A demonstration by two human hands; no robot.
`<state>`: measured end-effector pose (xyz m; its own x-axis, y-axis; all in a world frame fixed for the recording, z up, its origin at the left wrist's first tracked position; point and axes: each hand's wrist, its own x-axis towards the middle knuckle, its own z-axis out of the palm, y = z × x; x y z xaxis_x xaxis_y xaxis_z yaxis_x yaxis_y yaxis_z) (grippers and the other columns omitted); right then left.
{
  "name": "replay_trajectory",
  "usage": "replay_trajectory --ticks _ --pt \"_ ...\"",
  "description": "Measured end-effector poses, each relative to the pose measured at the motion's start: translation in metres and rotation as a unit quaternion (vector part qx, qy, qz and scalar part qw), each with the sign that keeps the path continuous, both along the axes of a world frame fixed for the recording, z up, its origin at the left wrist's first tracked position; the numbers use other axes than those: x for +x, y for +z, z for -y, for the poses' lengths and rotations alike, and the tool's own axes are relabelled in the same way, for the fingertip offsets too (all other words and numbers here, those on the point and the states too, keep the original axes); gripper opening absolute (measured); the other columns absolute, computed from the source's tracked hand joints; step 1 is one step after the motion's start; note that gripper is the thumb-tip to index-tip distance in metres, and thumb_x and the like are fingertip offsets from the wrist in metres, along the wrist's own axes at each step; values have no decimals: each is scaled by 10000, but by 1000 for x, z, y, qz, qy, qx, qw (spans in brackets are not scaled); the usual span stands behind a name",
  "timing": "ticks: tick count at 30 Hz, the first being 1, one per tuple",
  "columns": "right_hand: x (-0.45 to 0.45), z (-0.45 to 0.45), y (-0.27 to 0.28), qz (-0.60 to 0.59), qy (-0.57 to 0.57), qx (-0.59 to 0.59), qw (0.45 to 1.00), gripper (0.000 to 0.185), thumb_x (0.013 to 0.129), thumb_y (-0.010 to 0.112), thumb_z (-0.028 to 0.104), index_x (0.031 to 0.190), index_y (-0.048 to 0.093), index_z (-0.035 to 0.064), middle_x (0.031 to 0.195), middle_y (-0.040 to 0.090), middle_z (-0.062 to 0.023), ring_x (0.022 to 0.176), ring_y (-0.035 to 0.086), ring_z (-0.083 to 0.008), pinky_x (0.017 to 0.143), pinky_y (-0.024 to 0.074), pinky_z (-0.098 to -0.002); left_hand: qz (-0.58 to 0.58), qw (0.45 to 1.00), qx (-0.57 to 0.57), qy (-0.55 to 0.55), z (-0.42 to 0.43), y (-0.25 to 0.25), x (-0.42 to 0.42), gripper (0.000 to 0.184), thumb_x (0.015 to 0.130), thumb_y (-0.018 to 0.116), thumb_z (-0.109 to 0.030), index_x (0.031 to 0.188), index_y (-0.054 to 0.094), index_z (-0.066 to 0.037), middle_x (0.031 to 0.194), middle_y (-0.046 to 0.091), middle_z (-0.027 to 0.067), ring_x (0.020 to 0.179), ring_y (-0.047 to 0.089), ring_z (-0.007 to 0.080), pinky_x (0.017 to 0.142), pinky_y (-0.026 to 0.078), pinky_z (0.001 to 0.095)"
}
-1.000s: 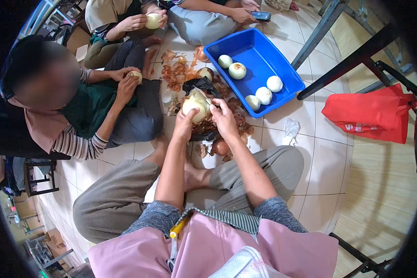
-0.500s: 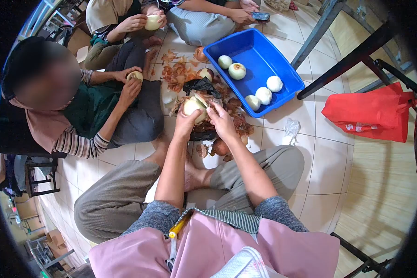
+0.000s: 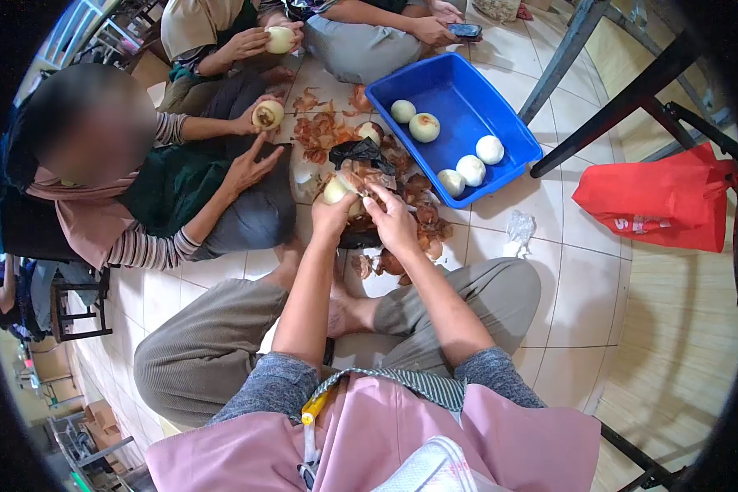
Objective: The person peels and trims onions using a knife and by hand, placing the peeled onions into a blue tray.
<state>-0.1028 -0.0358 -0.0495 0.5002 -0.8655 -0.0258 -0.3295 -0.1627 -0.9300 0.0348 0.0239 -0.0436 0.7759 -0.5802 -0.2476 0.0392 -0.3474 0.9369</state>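
My left hand (image 3: 330, 218) is wrapped round a pale, partly peeled onion (image 3: 334, 190) in front of me. My right hand (image 3: 394, 223) is pinched against the onion's right side, its fingers closed on a flap of brown onion skin (image 3: 366, 174). Whether the right fingers also hold a small blade cannot be seen. Under both hands lie a black plastic bag (image 3: 357, 151) and loose brown peelings (image 3: 426, 215). A half-peeled onion (image 3: 370, 132) rests just beyond the bag.
A blue tub (image 3: 500, 182) at the upper right holds several peeled onions (image 3: 425, 127). Co-workers sit at left and ahead, one holding an onion (image 3: 267, 115), another a peeled onion (image 3: 280, 39). A red bag (image 3: 652, 201) and metal table legs (image 3: 611, 107) stand right.
A brown skin flap now shows across the onion's top between my hands. The co-worker at left has turned their onion forward and lowered an open hand from it. The view has shifted slightly.
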Motion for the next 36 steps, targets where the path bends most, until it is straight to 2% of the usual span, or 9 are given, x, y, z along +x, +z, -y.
replay_trajectory --ticks 2,4,10,13,17,20,27,33,36 --pt "2 -4 -2 -30 -39 -88 995 464 943 613 408 1338 605 166 757 654 -47 694 625 -154 677 483 -326 -38 999 -36 -11 -1 -2 -3 505 728 807 -279 1104 676 31 1027 706 95 883 678 172 770 532 309" --pt "-5 2 17 -39 -2 101 994 446 947 568 458 1333 598 237 1163 683 -188 1084 647 -366 921 484 -435 -58 997 -41 -29 -5 -1 -2 492 727 804 -266 1109 682 18 1035 707 91 899 677 175 789 529 311" --pt "-1 11 -17 44 -7 186 982 466 943 592 437 1314 623 158 852 703 -86 724 652 -201 772 486 -365 -61 994 31 -90 -11 16 6 482 709 802 -233 1116 687 -1 1029 708 83 906 671 172 807 528 310" --pt "-2 15 -25 76 -2 204 976 478 936 603 436 1315 622 145 835 687 -69 703 631 -162 713 487 -344 -69 985 86 -130 -15 21 12 567 687 829 -272 1162 664 -10 1039 706 89 912 672 188 811 527 309" --pt "-5 16 -25 205 13 300 932 391 954 642 265 1286 631 59 864 632 -2 640 523 -72 607 440 -252 -65 985 111 -117 -12 20 12 688 630 853 -330 1152 632 59 1044 704 134 921 680 211 842 535 333" --pt "-4 9 -20 156 32 236 959 393 959 634 281 1290 631 70 832 624 -6 637 527 -76 607 440 -255 95 985 144 -9 -7 14 0 838 597 864 -389 1209 555 92 1068 691 188 966 684 258 870 538 362" --pt "-2 4 -18 106 51 180 977 406 959 620 339 1293 636 110 684 594 -1 611 537 -105 626 443 -275 140 963 230 -2 -11 29 -6 856 569 861 -431 1172 545 88 1113 666 271 1046 666 374 900 532 401" --pt "-1 6 -17 122 25 182 975 409 966 608 331 1303 628 100 688 576 4 604 525 -101 609 433 -272 184 963 197 -28 -15 19 -4 702 596 838 -448 1066 649 39 1032 702 242 976 693 354 851 549 405" --pt "-4 14 -18 156 18 230 960 424 973 605 303 1311 611 48 709 571 20 602 501 -83 595 424 -252 159 964 172 -124 -18 13 16 609 611 837 -451 1014 704 -14 995 724 203 945 706 329 833 553 400"
